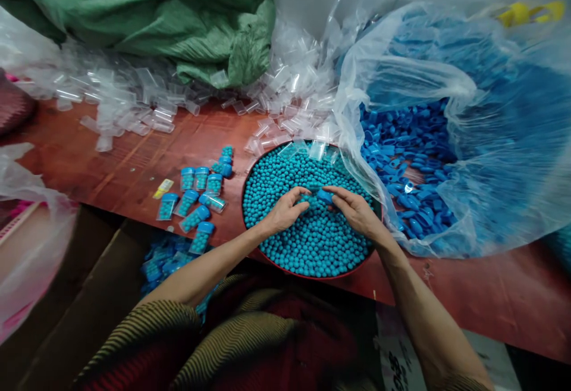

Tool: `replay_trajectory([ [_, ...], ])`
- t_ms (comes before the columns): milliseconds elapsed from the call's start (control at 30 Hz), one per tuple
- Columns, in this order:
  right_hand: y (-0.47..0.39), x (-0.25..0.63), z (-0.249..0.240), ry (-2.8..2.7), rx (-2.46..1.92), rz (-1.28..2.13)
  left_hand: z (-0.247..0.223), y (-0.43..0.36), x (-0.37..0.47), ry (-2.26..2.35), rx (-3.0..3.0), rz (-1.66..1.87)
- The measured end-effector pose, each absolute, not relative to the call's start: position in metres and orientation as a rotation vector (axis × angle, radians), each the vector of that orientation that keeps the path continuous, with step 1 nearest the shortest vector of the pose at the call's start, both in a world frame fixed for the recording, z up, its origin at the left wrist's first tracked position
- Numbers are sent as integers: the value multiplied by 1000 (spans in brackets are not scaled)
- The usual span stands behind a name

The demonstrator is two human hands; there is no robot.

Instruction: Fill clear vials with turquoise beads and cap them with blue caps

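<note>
Both hands meet above a round red-rimmed basin (244, 200) full of turquoise beads (307, 248). My left hand (285, 211) pinches a small clear plastic container (314, 190), its contents hard to make out. A blue cap (325, 196) is held between the thumb and fingers of my right hand (354, 207), close against the container's end. To the left of the basin lie several capped containers (188, 202) filled with beads, some standing and some on their sides. Loose clear containers (317, 150) rest on the beads at the basin's far edge.
A clear plastic bag (499, 141) of blue caps (419, 200) lies open at right. Heaped clear containers (147, 111) spread along the back beneath a green sack (165, 16). More filled containers (163, 263) sit below the red tabletop's (504, 296) front edge.
</note>
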State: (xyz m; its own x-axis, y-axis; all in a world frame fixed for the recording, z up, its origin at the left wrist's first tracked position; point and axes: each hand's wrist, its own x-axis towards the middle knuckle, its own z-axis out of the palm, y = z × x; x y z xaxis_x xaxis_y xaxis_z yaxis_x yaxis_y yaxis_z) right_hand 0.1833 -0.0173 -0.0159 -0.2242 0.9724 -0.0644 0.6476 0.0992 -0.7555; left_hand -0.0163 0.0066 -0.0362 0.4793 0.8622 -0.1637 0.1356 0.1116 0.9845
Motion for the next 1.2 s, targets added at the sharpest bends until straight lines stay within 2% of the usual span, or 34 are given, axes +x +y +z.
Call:
replay_trajectory([
  [67,-24,175,-13,-1955,-1496,927,-35,5,-15,938,1358,667],
  [267,-39,145,-29,-2049,-1531,567,-25,-4,-2,996,1067,679],
  [467,-37,173,-23,-1962,-1553,457,-22,4,-13,1170,986,742],
  [600,-60,184,-5,-2380,-1343,498,-27,4,-27,1170,1018,714],
  [700,-75,171,-6,-2712,-1244,394,-30,0,-29,1132,1079,717],
  [800,-77,159,-15,-2741,-1257,351,-31,-3,-26,1104,1144,710],
  [900,-67,158,-19,-2418,-1458,511,-32,-4,-25,1049,1225,695],
  [967,-58,160,-17,-2095,-1585,760,-33,-5,-25,994,1276,686],
  [1067,-46,162,-12,-1739,-1538,1176,-34,-6,-26,914,1374,682],
  [1200,-37,168,-4,-1659,-1460,1437,-33,-8,-28,862,1490,641],
])
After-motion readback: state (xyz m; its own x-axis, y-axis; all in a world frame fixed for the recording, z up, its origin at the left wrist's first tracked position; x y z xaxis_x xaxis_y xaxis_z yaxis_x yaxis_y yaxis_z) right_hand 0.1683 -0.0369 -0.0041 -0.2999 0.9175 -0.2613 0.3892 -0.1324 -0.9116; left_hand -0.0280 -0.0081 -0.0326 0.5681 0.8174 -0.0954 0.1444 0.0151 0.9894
